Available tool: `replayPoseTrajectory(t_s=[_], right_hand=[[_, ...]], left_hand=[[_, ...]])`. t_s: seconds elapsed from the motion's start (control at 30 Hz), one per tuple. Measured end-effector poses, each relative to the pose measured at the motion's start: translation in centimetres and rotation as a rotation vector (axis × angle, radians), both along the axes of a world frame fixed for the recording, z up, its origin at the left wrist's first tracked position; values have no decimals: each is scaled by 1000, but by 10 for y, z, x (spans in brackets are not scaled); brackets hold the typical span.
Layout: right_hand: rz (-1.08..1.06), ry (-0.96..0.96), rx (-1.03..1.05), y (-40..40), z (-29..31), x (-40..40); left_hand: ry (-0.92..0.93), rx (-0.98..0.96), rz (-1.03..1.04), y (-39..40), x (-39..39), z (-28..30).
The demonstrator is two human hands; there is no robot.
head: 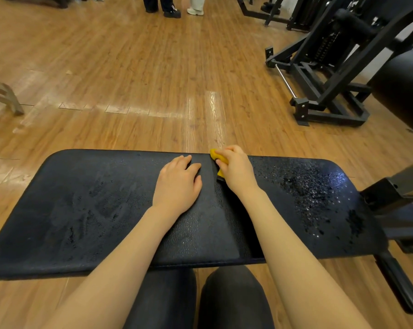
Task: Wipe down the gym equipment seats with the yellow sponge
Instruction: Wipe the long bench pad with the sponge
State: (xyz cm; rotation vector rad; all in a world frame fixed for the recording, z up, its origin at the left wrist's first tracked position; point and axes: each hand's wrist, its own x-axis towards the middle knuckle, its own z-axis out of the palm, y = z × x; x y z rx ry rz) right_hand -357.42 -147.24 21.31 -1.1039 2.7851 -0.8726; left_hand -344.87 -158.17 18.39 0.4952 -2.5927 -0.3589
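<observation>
My right hand (236, 170) has its fingers (224, 154) curled tight around the yellow sponge (215, 156), pressing it down at the far edge of the black padded seat (82, 210), right on the line where the dull stretch ends and the beaded stretch begins. Only a sliver of yellow peeks out past my knuckles and under the heel of my palm; the rest is buried in my grip.

My left hand (178, 185) lies flat just beside it, fingers straight and loosely together, palm down on the surface, holding nothing.

Out from there: to the right of my sponge hand the seat glitters with water droplets (314, 186), thick in the middle and thinning toward the rounded corner. To the left the vinyl shows only a dull damp film with smeared patches. My forearms run back toward me over the near edge, and my knees in black trousers (234, 298) sit just under it.

The seat's black steel frame (390, 269) runs off to the right. Beyond the seat lies a glossy wooden floor (129, 67). A black weight machine (331, 79) stands at the far right, and two people's legs and shoes (172, 10) show at the top edge. There are no containers anywhere in view.
</observation>
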Motion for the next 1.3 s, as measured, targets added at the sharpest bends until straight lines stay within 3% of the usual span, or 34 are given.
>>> replayPoseTrajectory(t_s=[0.17,0.47,0.77,1.07,1.3], right_hand=[[38,-18,-105,39,-7,33],[-34,19,-36,2,1,-3],[-37,39,28,61,-6,16],[-67,-13,29,27,-1,-27],[-57,50,-15,87,-7,16]], left_hand=[[3,16,6,1,0,-1],[9,21,4,0,0,0],[-2,16,10,0,1,1],[9,6,14,0,0,2],[25,21,15,-1,0,0]])
